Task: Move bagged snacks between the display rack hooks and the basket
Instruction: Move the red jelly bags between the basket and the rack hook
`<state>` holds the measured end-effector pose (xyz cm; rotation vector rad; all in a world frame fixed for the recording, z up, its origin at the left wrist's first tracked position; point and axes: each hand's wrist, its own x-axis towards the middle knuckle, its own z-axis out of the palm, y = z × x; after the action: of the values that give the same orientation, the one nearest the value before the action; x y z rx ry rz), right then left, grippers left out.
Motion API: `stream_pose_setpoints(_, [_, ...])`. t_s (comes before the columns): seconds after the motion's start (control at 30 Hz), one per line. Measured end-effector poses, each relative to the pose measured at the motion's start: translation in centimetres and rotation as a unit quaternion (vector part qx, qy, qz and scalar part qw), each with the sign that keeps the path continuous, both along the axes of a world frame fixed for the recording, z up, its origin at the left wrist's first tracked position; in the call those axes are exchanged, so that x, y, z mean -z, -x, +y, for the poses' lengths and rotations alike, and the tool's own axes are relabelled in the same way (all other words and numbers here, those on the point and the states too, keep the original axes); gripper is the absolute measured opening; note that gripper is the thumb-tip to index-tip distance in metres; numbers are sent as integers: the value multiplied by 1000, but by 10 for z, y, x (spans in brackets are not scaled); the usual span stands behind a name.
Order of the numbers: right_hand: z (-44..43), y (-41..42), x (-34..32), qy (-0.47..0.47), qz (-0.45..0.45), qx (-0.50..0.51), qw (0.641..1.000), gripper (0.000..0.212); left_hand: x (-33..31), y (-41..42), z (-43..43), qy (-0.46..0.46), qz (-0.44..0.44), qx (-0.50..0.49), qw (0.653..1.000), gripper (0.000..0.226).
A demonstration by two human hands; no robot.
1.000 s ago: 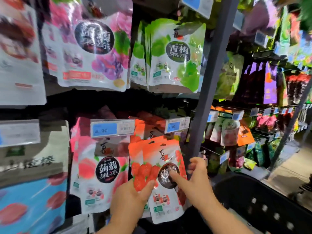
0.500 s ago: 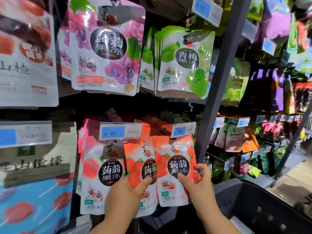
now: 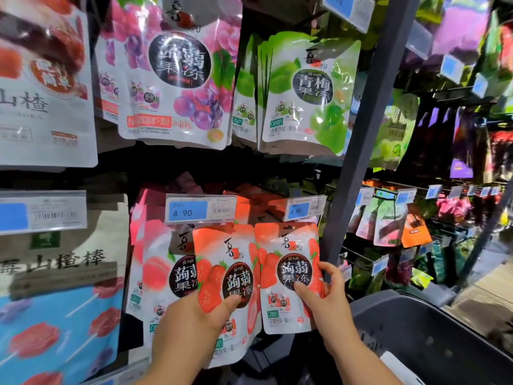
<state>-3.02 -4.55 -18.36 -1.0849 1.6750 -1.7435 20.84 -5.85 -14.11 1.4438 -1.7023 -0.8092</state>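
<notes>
Far left, cropped by the frame edge: large hawthorn-stick bag point(image 3: 55, 262). Next, peach bag point(image 3: 155, 273), right side covered. Lower centre: left hand point(image 3: 191, 320) gripping left strawberry bag point(image 3: 222, 257), thumb on the front, fingers hidden behind. Overlapping its edge: right strawberry bag point(image 3: 288, 245), pinched by right hand point(image 3: 330, 304), thumb in front, fingers curled round the right edge. Both bag tops just below price tags point(image 3: 200, 209); hooks hidden, so hanging or not cannot be told. Bottom right: dark basket point(image 3: 444, 334), blurred, partly out of frame.
</notes>
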Motion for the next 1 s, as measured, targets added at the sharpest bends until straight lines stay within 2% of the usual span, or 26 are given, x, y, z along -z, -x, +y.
stream_pose_setpoints(0.3, [-11,3,-4,14,5,-9,1000,53,-1,1,-3,3,0,-17,1000,40])
stream_pose_setpoints(0.57, [-39,-5,-7,-61,97,6,993,60,3,2,-5,-1,23,-19,1000,38])
stream_pose_setpoints(0.77, [-38,-10,-7,-121,190,29,974,69,6,9,-10,-5,29,5,1000,39])
stream_pose_setpoints(0.83, [-30,-13,-7,-122,249,43,960,56,10,13,-13,-6,32,19,999,37])
stream_pose_setpoints(0.9, [-19,-16,-9,-94,285,45,953,35,13,18,-16,-6,44,39,998,31])
stream_pose_setpoints(0.93, [-13,-18,-11,-78,267,31,960,24,14,21,-17,-6,52,49,997,27])
stream_pose_setpoints(1.0, [-4,-20,-13,-54,163,-29,985,19,18,30,-20,-4,76,70,995,18])
